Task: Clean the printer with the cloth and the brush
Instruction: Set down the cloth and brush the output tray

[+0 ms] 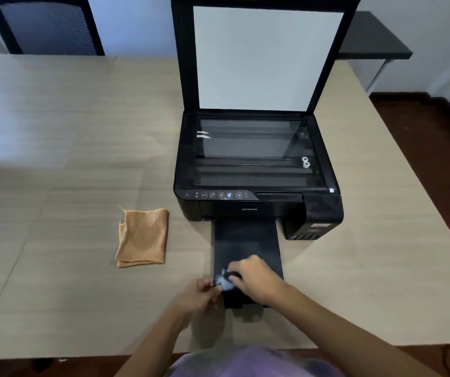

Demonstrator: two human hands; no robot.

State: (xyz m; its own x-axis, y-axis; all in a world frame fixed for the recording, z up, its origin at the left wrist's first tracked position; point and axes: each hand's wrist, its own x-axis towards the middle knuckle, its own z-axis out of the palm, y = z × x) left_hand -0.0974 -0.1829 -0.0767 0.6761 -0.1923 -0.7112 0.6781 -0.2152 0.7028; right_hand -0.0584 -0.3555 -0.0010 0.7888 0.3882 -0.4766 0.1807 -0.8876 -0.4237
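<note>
The folded orange cloth (142, 238) is lying on the table (55, 159), left of the printer (256, 170). The left hand (200, 295) is pinching the near left corner of the extended output tray (245, 240), fingers together. The right hand (256, 277) is curling closed around a small brush (225, 281), blurred, its pale bristles touching the tray.

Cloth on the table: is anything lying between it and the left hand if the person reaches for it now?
Nothing visible. The folded orange cloth lies on bare table left of the printer's output tray. The left hand is at the tray's front left edge, nearer the person, with only open tabletop between it and the cloth.
</note>
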